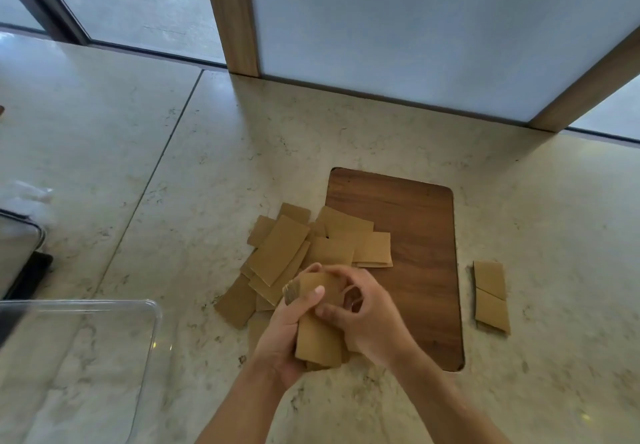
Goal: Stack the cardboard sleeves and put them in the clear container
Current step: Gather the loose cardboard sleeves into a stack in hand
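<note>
Stack of cardboard sleeves (320,336): gripped in left hand (284,336), right hand (363,315) closed on its edge, long axis pointing away from person; clear container (152,326) lies left, nearer left hand; loose sleeves (280,253) just beyond on tabletop (207,166).

No legible text, labels, brands or nos. anywhere: cardboard sleeves (279,250), wooden board (420,235) and clear container (152,322) all appear unmarked.
</note>
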`<state>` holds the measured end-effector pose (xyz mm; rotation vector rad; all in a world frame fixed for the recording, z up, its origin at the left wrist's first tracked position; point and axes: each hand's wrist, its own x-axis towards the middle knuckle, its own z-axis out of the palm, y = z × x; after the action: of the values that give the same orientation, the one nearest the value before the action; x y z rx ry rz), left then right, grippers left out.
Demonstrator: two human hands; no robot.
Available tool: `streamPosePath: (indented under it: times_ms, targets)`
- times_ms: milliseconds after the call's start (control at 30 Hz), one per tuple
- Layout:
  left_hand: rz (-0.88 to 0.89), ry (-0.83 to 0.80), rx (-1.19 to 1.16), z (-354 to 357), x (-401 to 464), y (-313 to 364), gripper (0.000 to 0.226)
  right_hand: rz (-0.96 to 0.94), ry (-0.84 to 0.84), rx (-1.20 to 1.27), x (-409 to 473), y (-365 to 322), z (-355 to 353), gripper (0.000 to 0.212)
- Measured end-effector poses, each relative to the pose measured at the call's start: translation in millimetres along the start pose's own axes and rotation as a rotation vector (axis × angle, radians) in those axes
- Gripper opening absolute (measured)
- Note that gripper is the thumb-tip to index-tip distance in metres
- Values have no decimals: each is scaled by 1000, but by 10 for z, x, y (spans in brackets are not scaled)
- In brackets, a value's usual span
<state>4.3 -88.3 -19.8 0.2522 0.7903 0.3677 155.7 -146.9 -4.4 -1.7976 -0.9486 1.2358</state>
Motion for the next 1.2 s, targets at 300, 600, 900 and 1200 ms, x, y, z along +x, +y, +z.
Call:
streamPosePath:
  times_ms: [300,600,900,1200]
  targets:
    - [84,-42,-183,-186,4,-6,78,126,422,-531,599,315,-415,49]
    - [21,-22,-288,-101,211,124,49,180,344,-581,812,440,-929,34]
    - [72,-13,-25,258,483,107,35,151,387,384,85,174,-970,27]
    - [212,89,258,276,349,47,67,234,223,435,-28,26,-530,19]
